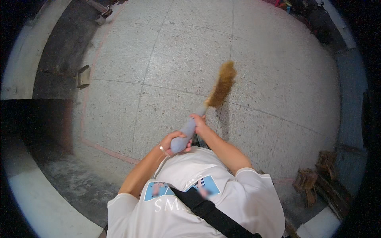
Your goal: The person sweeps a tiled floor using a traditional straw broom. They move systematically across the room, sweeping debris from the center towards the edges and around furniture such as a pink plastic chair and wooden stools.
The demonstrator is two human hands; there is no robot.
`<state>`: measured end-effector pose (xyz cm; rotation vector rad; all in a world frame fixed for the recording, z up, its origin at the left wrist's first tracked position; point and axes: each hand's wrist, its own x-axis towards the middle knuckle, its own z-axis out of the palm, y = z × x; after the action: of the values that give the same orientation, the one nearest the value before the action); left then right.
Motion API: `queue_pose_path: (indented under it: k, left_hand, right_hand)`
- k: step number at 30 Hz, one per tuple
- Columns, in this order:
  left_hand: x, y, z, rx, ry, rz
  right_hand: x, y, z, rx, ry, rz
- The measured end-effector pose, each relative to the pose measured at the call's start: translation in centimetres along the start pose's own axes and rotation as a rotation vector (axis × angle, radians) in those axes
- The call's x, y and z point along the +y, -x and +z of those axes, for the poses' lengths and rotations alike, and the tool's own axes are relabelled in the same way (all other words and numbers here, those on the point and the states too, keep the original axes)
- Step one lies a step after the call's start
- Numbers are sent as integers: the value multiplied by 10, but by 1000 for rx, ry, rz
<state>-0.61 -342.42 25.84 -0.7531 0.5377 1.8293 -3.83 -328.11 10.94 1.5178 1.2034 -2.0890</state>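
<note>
Seeming light (bristles [225, 81] likely flexible), the hand broom [214, 99] is well grasped round its handle [188, 129], left hand [170, 140] behind right hand [200, 123].

From here I can make out lettering only on the person's white shirt [254, 202]. Large pale capital letters [170, 205] stand beside a blue picture panel [149, 192], running up to the black strap [206, 208].
</note>
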Motion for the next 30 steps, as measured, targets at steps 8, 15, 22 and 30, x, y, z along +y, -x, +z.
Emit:
queue_pose_path:
  k: [8,15,22,30]
  left_hand:
    - [-7,7,27,274,-95,293]
    - [4,15,9,14,-19,34]
    - [54,-47,15,-279,-77,-159]
    - [82,-51,-52,-225,180,-112]
  right_hand:
    - [-7,-3,82,-680,225,196]
    - [-29,15,65,-521,119,-97]
    - [-61,-72,13,-97,119,-263]
    - [-26,-115,77,14,264,-196]
